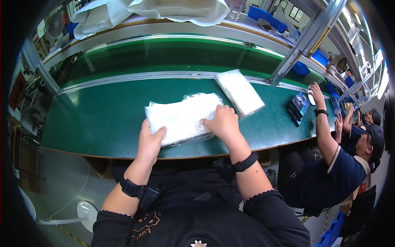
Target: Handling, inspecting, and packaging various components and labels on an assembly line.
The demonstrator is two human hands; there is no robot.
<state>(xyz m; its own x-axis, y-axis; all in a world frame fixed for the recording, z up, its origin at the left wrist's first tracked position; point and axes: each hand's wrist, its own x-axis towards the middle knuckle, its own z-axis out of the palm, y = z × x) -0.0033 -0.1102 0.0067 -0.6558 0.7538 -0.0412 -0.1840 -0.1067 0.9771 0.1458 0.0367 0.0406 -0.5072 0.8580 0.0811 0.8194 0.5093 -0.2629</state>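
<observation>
Between my two hands lies a stack of white sheets or bags in clear plastic (pixel 181 117), tilted a little over the green tabletop near its front edge. My left hand (pixel 149 140) grips its lower left corner, thumb on top and fingers hidden underneath. At its right side my right hand (pixel 223 123) holds on, with the thumb pressed on the upper face. Whether the pieces are loose or packed together I cannot tell. Just beyond my right hand, a second flat white pack in clear plastic (pixel 240 92) rests on the table.
The green table (pixel 94 119) has a metal rail along its back. Above it, a shelf carries white paper bags (pixel 179 10) and a blue bin (pixel 267 18). Dark blue boxes (pixel 298 108) sit at the right, where a co-worker (pixel 337 164) reaches over the table. A metal post (pixel 304 43) stands there.
</observation>
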